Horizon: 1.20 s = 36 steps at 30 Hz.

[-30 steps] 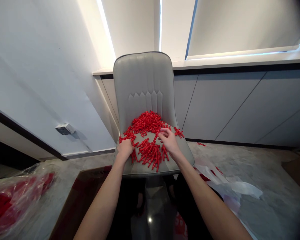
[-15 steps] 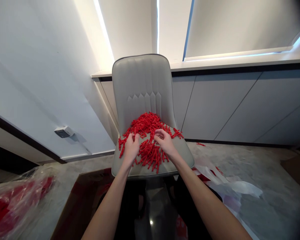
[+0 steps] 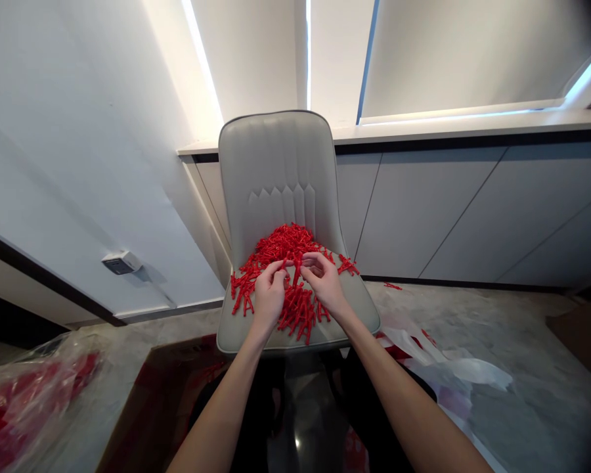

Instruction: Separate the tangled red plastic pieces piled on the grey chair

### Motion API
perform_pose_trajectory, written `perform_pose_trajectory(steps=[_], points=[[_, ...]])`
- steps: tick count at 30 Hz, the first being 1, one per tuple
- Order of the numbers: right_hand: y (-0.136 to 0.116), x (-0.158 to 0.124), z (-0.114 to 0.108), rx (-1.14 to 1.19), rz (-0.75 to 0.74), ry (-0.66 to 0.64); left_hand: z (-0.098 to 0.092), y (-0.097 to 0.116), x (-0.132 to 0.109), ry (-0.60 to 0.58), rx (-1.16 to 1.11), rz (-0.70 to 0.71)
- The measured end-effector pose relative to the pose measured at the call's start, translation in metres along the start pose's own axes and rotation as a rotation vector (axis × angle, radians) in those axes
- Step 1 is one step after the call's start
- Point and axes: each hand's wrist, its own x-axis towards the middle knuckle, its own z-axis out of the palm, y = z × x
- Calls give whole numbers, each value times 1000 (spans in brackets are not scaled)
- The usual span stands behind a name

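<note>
A heap of small red plastic pieces (image 3: 295, 309) lies on the seat of a grey upholstered chair (image 3: 276, 171), spreading from the backrest toward the front edge. My left hand (image 3: 270, 293) and my right hand (image 3: 324, 282) are over the heap's middle, close together, with fingers curled and touching the red pieces. A red piece stands up between them. Whether either hand grips a piece is hidden by the fingers.
A clear plastic bag (image 3: 29, 401) with red contents lies at lower left, beside a dark-brown box (image 3: 165, 387). White plastic sheeting (image 3: 473, 371) lies on the stone floor at right, near a stray red piece (image 3: 393, 286). A low white cabinet (image 3: 448, 210) stands behind the chair.
My left hand has moved right and inward, coming closer to my right hand over the heap. The view has drifted slightly, and the chair sits a little lower and further left.
</note>
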Motion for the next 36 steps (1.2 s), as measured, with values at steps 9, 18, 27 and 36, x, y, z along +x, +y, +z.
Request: perform_pose_trajectory(steps=[9, 18, 27, 36], points=[[-11, -5, 3, -52, -58, -26, 1, 4, -2, 6, -12, 74], [-14, -7, 3, -79, -96, -38, -1, 8, -3, -19, -40, 83], [-16, -8, 4, -122, -139, -33, -2, 9, -6, 6, -19, 94], [-17, -8, 2, -163, -183, -30, -2, 8, -6, 10, -12, 96]])
